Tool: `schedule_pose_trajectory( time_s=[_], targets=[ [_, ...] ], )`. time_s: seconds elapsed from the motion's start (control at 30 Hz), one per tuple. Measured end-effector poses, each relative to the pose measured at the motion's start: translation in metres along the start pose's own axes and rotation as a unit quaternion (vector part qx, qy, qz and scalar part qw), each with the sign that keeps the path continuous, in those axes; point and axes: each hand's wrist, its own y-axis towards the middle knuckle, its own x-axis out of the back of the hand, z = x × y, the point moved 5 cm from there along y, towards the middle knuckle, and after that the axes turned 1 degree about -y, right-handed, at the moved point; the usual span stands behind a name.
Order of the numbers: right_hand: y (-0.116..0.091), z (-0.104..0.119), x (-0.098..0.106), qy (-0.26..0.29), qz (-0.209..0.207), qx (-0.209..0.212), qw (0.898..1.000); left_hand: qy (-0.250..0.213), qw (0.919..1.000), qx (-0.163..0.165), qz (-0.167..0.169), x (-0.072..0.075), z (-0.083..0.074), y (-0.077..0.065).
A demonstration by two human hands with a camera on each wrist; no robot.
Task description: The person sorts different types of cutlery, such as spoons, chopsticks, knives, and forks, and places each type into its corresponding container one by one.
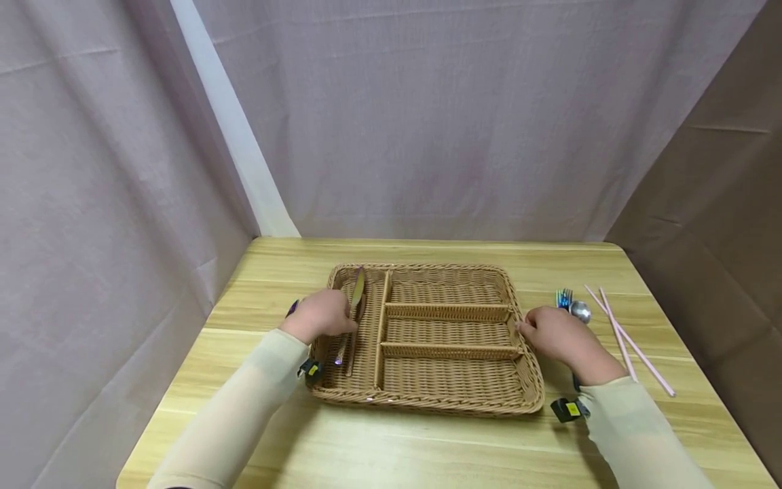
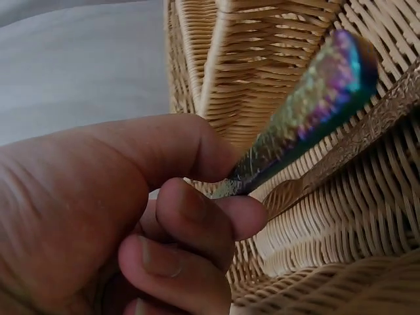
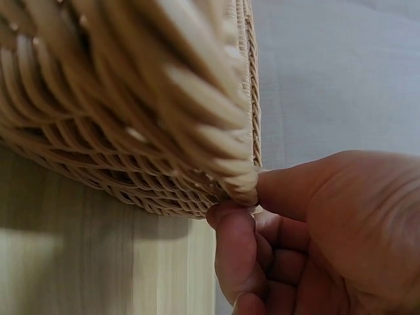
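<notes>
A brown wicker cutlery tray (image 1: 452, 350) with dividers lies on the table. My left hand (image 1: 322, 314) is over its long left compartment and pinches a table knife (image 2: 302, 111) with a shimmering rainbow handle between thumb and fingers. The knife's blade (image 1: 358, 285) points to the tray's far side. Close beside it, a second knife (image 2: 357, 147) with a patterned handle lies in the same compartment. At the tray's right side my right hand (image 1: 559, 336) pinches the woven rim (image 3: 230, 157) between thumb and curled index finger.
Right of the tray lie a rainbow fork (image 1: 564, 298), a silver spoon (image 1: 580, 312) and pink chopsticks (image 1: 629, 339), partly crossed. The right hand hides the handles of fork and spoon. A small dark purple item (image 1: 292, 309) peeks out left of the left hand. Grey cloth (image 1: 452, 122) hangs behind the table.
</notes>
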Motion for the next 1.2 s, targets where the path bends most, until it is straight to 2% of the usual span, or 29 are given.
schedule_pose_trajectory(
  time_s=[0.3, 0.4, 0.73, 0.97, 1.2],
  targets=[
    [0.002, 0.0, -0.001, 0.001, 0.004, 0.0, 1.0, -0.02, 0.9996, 0.007, 0.018, -0.005, -0.004, -0.002],
    [0.001, 0.0, 0.0, 0.004, 0.003, 0.0, 1.0, -0.017, 0.9997, 0.0, 0.016, -0.007, -0.005, -0.002],
    [0.001, -0.001, -0.001, 0.006, 0.002, -0.003, 1.0, 0.003, 0.9986, -0.023, 0.048, -0.022, -0.013, 0.017],
    [0.001, -0.004, -0.007, 0.0, 0.0, 0.006, 1.0, 0.001, 0.9965, -0.008, 0.084, -0.03, -0.012, 0.025],
    [0.004, -0.003, -0.004, -0.004, 0.001, 0.01, 1.0, -0.012, 0.9941, -0.006, 0.108, -0.035, -0.017, 0.032]
  ],
)
